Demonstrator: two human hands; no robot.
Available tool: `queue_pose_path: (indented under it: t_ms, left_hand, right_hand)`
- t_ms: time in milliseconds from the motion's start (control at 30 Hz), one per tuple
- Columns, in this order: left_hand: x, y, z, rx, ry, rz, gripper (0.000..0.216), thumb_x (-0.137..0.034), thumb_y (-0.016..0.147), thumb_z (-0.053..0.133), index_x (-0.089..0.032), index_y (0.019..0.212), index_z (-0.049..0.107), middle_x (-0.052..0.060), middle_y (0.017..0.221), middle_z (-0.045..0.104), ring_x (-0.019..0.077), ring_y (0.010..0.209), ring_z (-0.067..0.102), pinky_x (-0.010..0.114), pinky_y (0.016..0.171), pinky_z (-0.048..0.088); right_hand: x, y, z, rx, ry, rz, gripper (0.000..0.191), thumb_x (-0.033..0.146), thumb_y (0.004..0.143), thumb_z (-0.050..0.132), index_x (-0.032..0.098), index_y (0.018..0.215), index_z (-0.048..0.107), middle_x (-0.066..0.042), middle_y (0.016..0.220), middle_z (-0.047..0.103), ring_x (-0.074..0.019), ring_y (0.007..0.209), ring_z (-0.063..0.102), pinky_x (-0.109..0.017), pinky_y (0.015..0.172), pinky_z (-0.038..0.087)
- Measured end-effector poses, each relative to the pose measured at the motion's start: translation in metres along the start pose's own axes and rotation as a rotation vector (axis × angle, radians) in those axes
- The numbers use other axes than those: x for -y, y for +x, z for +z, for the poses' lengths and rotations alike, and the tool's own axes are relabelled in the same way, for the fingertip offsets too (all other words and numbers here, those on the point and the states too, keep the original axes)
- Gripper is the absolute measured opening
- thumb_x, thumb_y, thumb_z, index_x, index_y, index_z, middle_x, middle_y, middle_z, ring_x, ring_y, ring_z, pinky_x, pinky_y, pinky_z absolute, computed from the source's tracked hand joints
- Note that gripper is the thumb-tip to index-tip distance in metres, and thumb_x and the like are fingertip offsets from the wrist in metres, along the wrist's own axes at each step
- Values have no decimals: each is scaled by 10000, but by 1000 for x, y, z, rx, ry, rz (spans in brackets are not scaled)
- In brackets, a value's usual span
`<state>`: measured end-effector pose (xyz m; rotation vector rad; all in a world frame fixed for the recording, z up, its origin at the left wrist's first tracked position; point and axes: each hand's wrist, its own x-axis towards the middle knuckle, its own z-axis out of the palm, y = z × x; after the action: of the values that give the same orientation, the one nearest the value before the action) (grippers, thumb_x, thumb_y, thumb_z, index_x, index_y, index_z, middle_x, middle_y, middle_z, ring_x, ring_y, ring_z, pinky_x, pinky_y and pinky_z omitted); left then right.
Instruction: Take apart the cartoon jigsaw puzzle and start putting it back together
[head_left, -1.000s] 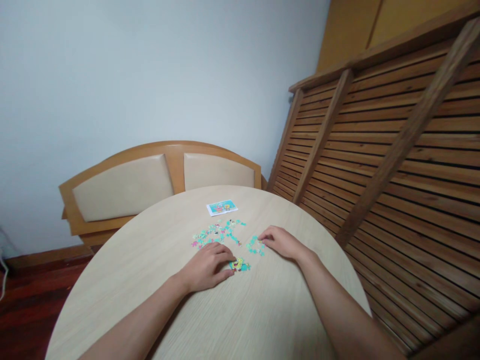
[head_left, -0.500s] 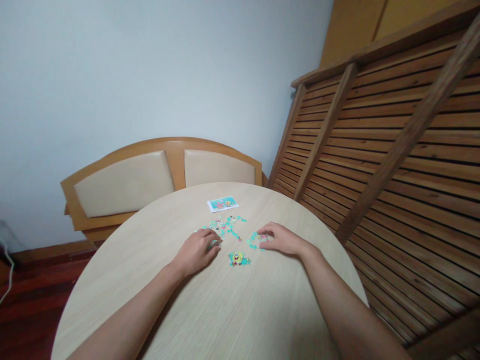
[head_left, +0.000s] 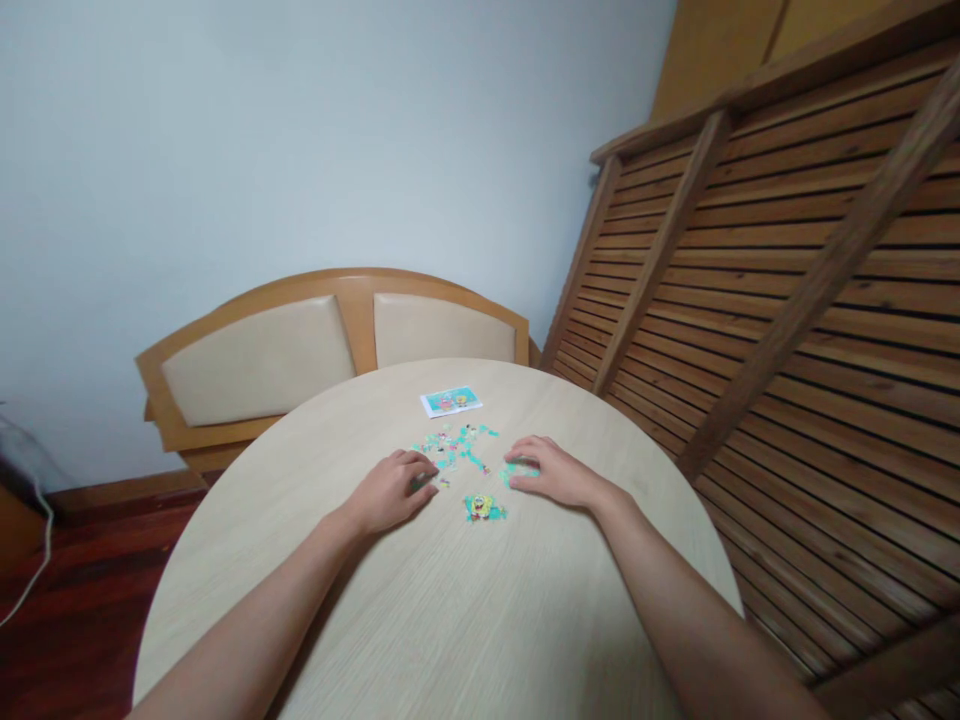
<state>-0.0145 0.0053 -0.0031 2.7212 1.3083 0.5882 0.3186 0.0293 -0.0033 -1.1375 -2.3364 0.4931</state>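
Note:
On the round table, a small joined patch of jigsaw puzzle [head_left: 481, 508] shows a yellow cartoon sponge on teal. Beyond it, several loose jigsaw pieces [head_left: 469, 455] in teal, white and pink lie scattered. My left hand [head_left: 391, 490] rests just left of them, its fingers curved and the thumb apart, with no piece visible between. To the right, my right hand [head_left: 553, 472] arches over a small cluster of teal pieces [head_left: 514, 470], thumb and fingers spread, partly hiding them. Whether its fingertips touch a piece is too small to tell.
A picture card [head_left: 451, 402] with cartoon figures lies toward the far side of the pale round table [head_left: 450, 620]. Behind stands a padded wooden headboard [head_left: 259, 360] against the wall. A slatted wooden panel [head_left: 750, 330] leans along the right side.
My left hand has drawn back slightly from the loose pieces, uncovering a small piece near its fingertips. My right hand has shifted a little left over its cluster. The view has moved slightly.

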Motion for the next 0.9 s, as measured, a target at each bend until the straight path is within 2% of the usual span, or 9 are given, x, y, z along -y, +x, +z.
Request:
queue_pose_path:
  t_ms: [100,200,333,500,667,900]
  left_hand:
    - [-3,1,5,-10,12,38,302,-332,972,508,-190,1161,696,102,1201,676,248,1105,600,396,1008,452]
    - [-5,2,7,-15,14,40,265,-294,967,515,-199,1108,718,87,1182,695,241,1093,607,380,992,460]
    - [-6,3,7,-17,7,39,221,-246,942,544,-209,1047,735,63,1128,725,237,1053,618,368,958,470]
    - [-9,3,6,-3,-39,15,213,-184,915,552,-218,1010,739,56,1034,744,236,978,632,358,905,476]
    - [-6,3,10,-14,-117,-49,208,-180,892,582,-208,1041,724,65,1049,737,245,994,627,368,921,469]
    - [2,3,16,-15,-215,-23,209,-174,882,603,-203,1062,705,66,1042,723,226,985,639,359,921,474]
  right_hand:
    - [19,1,5,86,29,-24,476,527,787,739,243,1168,723,-111,1271,598,-277,1251,493,-412,1104,364]
    - [37,3,12,141,51,-61,492,558,760,753,256,1148,737,-106,1281,597,-279,1267,480,-409,1105,362]
    - [50,5,19,200,31,-66,433,547,755,763,308,1115,758,-92,1300,594,-298,1280,469,-454,1096,347]
    - [49,4,17,225,35,-58,395,519,764,763,316,1103,767,-88,1286,607,-297,1274,481,-456,1107,330]
    - [45,2,10,239,42,-35,400,498,743,785,292,1087,778,-103,1298,598,-295,1273,485,-444,1113,341]
    - [41,3,12,249,61,-23,409,489,731,793,280,1082,778,-102,1318,585,-293,1280,485,-435,1122,342]
